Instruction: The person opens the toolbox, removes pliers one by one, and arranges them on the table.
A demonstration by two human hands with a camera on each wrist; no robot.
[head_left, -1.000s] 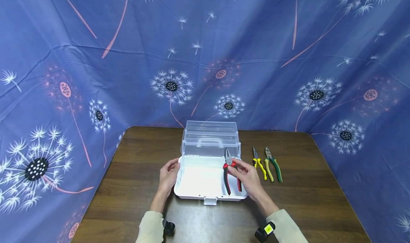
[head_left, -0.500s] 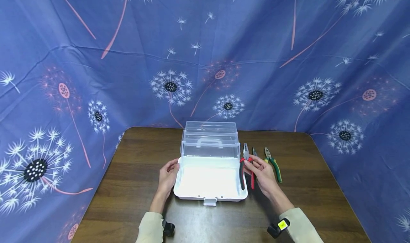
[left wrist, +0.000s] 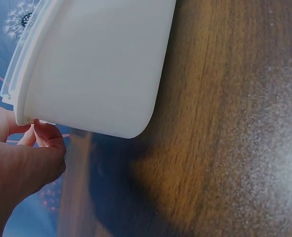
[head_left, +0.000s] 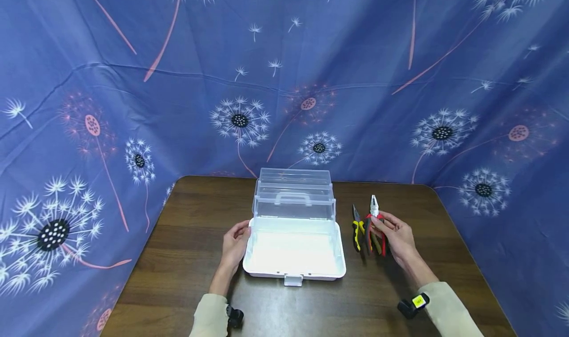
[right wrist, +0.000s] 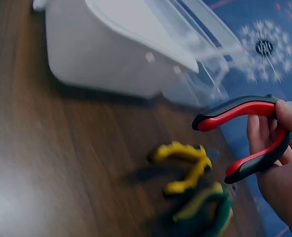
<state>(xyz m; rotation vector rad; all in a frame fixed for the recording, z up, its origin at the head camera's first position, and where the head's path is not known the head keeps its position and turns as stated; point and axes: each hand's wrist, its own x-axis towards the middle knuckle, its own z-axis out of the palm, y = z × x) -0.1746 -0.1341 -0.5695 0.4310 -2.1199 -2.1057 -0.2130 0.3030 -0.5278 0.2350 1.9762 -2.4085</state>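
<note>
In the head view, my right hand (head_left: pixel 397 235) holds red-and-black combination pliers (head_left: pixel 374 206) by the handles near the pivot, metal nose pointing away from me. The right wrist view shows the handles (right wrist: pixel 244 111) spread apart. Beneath and beside them, yellow-and-black needle-nose pliers (head_left: pixel 357 232) and green-and-yellow pliers (right wrist: pixel 200 206) lie on the table; in the head view the held pair partly covers the green ones. My left hand (head_left: pixel 234 245) pinches the left rim of a white plastic toolbox (head_left: pixel 266 274), whose clear lid (head_left: pixel 293 191) stands raised. Nothing lies in its tray.
A brown wooden table (head_left: pixel 186 218) carries everything. Behind it hangs a blue cloth (head_left: pixel 275 105) with dandelion prints. A white latch (head_left: pixel 293 280) sticks out from the toolbox's front.
My right hand has carried the red-and-black pliers rightward, from above the toolbox to over the other pliers. My left hand has stayed at the toolbox's rim.
</note>
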